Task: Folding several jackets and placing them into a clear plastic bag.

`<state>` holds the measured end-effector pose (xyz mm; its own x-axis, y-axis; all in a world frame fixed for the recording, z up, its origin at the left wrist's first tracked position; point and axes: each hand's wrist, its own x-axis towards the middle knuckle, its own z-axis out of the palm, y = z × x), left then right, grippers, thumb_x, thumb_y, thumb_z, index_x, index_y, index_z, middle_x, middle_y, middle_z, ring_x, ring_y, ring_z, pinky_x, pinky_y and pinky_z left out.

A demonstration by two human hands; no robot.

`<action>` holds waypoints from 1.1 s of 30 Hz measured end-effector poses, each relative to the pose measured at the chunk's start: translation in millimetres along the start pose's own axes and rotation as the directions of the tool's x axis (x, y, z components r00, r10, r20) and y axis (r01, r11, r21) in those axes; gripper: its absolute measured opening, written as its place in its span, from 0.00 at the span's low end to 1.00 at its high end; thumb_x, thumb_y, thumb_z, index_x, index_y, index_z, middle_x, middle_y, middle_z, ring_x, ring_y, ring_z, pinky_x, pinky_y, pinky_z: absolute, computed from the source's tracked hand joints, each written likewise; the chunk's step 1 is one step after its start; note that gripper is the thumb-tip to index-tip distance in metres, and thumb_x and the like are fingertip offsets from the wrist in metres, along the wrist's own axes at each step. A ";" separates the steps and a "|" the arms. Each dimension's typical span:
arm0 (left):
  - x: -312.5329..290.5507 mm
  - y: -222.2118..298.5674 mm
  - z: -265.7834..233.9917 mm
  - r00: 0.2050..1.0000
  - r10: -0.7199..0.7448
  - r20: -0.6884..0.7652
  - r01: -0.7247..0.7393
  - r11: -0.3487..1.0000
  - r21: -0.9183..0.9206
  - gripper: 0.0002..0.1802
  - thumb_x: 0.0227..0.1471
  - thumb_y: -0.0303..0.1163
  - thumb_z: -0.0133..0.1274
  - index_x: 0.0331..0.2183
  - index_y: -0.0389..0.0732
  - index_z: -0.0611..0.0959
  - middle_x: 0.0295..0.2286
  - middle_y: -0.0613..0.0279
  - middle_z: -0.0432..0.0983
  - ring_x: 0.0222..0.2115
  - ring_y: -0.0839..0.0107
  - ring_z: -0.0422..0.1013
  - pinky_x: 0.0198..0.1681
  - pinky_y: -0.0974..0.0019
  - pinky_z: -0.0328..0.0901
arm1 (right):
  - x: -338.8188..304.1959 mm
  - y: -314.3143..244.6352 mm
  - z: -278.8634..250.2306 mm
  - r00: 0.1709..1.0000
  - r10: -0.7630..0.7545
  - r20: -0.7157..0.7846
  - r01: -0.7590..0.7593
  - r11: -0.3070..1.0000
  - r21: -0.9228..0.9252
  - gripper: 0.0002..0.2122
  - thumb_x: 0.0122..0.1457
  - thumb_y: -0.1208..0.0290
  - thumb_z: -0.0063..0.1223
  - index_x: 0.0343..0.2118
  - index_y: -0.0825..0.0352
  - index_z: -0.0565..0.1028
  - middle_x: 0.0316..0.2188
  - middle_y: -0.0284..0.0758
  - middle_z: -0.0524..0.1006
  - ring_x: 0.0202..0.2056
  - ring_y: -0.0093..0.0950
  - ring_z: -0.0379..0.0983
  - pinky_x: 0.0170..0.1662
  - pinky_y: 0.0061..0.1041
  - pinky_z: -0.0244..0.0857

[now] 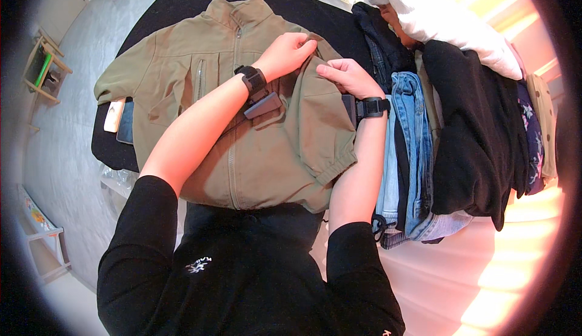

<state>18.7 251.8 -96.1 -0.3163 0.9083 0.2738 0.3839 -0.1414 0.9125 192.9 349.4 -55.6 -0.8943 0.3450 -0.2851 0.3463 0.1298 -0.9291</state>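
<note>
An olive-brown cloth jacket with a stand-up collar [260, 154] lies front up on a black cloth spread [182, 2], collar away from the person, its silver front zip [232, 172] done up along most of the visible length. The sleeve on the right [324, 117] is bent down along that side of the body, its gathered elastic cuff [336, 169] toward the person and next to the right forearm; whether they touch cannot be told. The left hand [285, 54] has its fingers curled in on the cloth near the shoulder, and the right hand [351, 78] pinches the sleeve's upper edge, thumb on top and fingers mostly hidden behind. So each grip looks narrow, with jacket fabric in it. To handle this part well, the person would do best to steady the shoulder with the left hand while the right draws the sleeve edge out evenly, easing the bulge above the cuff before letting go. Slack bunched under the sleeve could leave a ridge. Left of the jacket sit a pale phone-like slab [114, 116] and a dark blue one [125, 124]; to the right stand folded blue jeans [415, 136], a draped black garment [473, 124] and a puffy white textile [461, 26].
</note>
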 end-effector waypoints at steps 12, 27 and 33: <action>-5.4 9.0 0.7 0.998 -0.054 0.042 0.054 0.998 -0.013 0.19 0.58 0.40 0.46 0.25 0.33 0.76 0.17 0.67 0.70 0.19 0.80 0.64 0.22 0.68 0.60 | 11.5 16.2 2.3 0.982 -0.189 0.007 0.184 0.962 0.202 0.09 0.55 0.67 0.60 0.33 0.61 0.70 0.19 0.20 0.70 0.16 0.08 0.58 0.18 0.12 0.50; 6.5 -10.7 -11.2 1.000 -0.011 0.002 0.011 0.979 -0.204 0.12 0.52 0.30 0.51 0.39 0.36 0.77 0.32 0.63 0.76 0.31 0.76 0.71 0.36 0.69 0.68 | 23.8 23.5 -5.8 0.826 -0.211 -0.522 0.367 0.905 0.215 0.12 0.55 0.74 0.52 0.43 0.65 0.70 0.33 0.30 0.74 0.29 0.19 0.71 0.31 0.18 0.66; 2.3 -7.7 -20.5 0.989 0.080 0.122 -0.051 0.973 -0.224 0.13 0.55 0.28 0.50 0.44 0.40 0.75 0.35 0.70 0.75 0.35 0.83 0.69 0.36 0.76 0.65 | 27.4 26.9 -1.3 0.859 -0.248 -0.448 0.325 0.940 0.104 0.16 0.53 0.68 0.54 0.46 0.64 0.72 0.41 0.30 0.74 0.40 0.22 0.70 0.37 0.23 0.65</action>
<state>-2.8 246.9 -96.4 -0.1764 0.9354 0.3066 0.1951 -0.2721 0.9423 178.0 363.5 -88.1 -0.7270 0.6806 0.0909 0.0051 0.1377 -0.9905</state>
